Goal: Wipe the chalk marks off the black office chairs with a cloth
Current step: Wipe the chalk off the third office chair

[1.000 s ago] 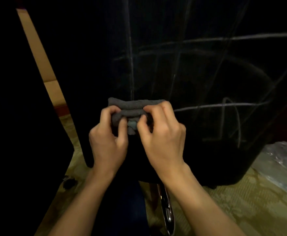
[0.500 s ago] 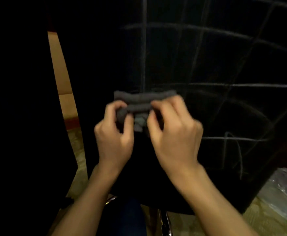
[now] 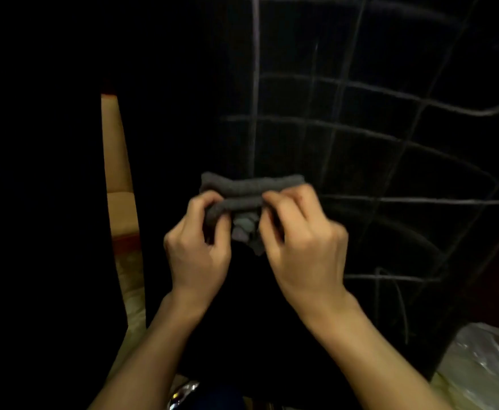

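Hands: our left hand (image 3: 199, 255) and right hand (image 3: 304, 247) pinch the folded grey cloth (image 3: 251, 189) | Position: before the chalk-marked black chair back (image 3: 360, 161) | Change: view tilted higher, more grid lines showing.

Both hands cover the lower folds of the cloth (image 3: 252, 187); the black chair (image 3: 360, 173) runs past the top edge, its left outline perhaps lost in darkness

A dim indoor room, likely an office or function space: a black office chair back (image 3: 360, 173) is filling the view, patterned carpet (image 3: 133, 279) is showing beside it, and a tan wall (image 3: 113, 149) is standing behind.
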Demonstrator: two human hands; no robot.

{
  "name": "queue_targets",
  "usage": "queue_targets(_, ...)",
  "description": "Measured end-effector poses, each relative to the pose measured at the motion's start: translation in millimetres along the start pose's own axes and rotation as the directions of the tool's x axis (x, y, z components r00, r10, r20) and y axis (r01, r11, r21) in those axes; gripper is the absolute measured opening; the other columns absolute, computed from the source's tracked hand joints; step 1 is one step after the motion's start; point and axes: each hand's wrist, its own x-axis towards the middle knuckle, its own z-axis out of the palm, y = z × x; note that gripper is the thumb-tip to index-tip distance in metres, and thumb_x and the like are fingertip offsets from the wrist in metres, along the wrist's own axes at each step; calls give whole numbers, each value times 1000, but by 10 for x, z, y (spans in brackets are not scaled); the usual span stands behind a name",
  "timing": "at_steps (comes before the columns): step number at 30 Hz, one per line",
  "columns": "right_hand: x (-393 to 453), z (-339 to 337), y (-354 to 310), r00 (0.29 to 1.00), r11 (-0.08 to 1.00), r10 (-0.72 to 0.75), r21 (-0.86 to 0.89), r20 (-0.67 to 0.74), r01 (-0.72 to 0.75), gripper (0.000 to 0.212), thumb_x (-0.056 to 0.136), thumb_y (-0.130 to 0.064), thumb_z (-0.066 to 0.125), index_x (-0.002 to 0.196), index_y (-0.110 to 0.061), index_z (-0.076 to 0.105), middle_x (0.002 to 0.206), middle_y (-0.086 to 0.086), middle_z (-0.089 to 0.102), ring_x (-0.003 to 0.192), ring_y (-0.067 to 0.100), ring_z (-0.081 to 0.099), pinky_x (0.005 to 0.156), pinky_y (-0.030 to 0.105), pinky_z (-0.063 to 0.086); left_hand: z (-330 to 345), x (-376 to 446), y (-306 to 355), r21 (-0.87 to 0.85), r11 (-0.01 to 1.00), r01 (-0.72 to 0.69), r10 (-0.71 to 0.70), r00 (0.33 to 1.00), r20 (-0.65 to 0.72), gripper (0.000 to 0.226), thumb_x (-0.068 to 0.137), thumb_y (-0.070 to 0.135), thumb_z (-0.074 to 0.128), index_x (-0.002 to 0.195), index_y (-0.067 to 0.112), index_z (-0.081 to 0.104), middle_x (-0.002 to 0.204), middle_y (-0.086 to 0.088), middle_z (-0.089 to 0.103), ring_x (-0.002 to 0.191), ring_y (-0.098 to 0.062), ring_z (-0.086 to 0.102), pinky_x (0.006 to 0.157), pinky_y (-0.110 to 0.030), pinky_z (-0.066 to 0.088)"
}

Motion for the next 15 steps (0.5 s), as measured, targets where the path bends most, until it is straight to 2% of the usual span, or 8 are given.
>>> queue_targets(2, 414, -74, -44, 998, 1000, -12, -27, -61, 10, 15, 93, -17, 64, 101, -7, 73, 98, 7, 65, 59, 23, 63, 45, 28, 45, 41, 393, 139, 6, 999, -51, 51, 997, -50, 21, 90, 12, 59, 107, 1, 65, 94, 1, 64, 84, -12, 62, 79, -2, 37)
queue_targets(4, 553, -100, -23, 997, 999, -23, -44, -72, 20, 15, 93, -18, 64, 101, -7, 72, 99, 7, 65, 59, 21, 62, 46, 26, 45, 65, 538, 180, 23, 996, -83, 84, 995, -61, 21, 91, 12, 61, 109, 2, 65, 96, -2, 68, 87, -13, 63, 79, -5, 40)
queue_targets(7, 205, -53, 66, 999, 998, -44, -49, -13, 43, 22, 93, -19, 59, 105, -6, 71, 100, 9, 65, 59, 27, 64, 45, 33, 51, 107, 249, 28, 42, 990, -137, 139, 989, -59, 24, 91, 15, 56, 114, 8, 59, 95, -15, 71, 86, -22, 63, 78, -26, 48)
queue_targets(10, -121, -53, 131, 997, 999, -38, -33, 69, 40, 23, 93, -21, 59, 104, -5, 72, 100, 6, 65, 55, 20, 63, 45, 29, 52, 55, -133, -119, 101, 980, -172, 176, 984, -24, 18, 99, 24, 55, 113, 15, 62, 87, -15, 61, 76, -30, 60, 67, -43, 51)
queue_targets(12, -104, -60, 129, 997, 997, -46, -61, 67, 50, 20, 92, -19, 62, 104, -6, 73, 98, 5, 66, 53, 17, 61, 43, 28, 50, -63, -157, -69, 172, 969, -176, 188, 980, -59, 23, 99, 30, 60, 108, 14, 74, 96, -16, 58, 84, -33, 57, 68, -44, 49)
queue_targets(15, 13, -47, 95, 996, 987, -85, -135, 14, 86, 16, 91, -17, 68, 102, -7, 74, 94, 5, 68, 53, 18, 60, 43, 31, 48, -258, 52, 196, 216, 937, -274, 300, 949, -97, 24, 99, 28, 64, 107, 9, 76, 102, -16, 62, 95, -31, 57, 76, -45, 49)
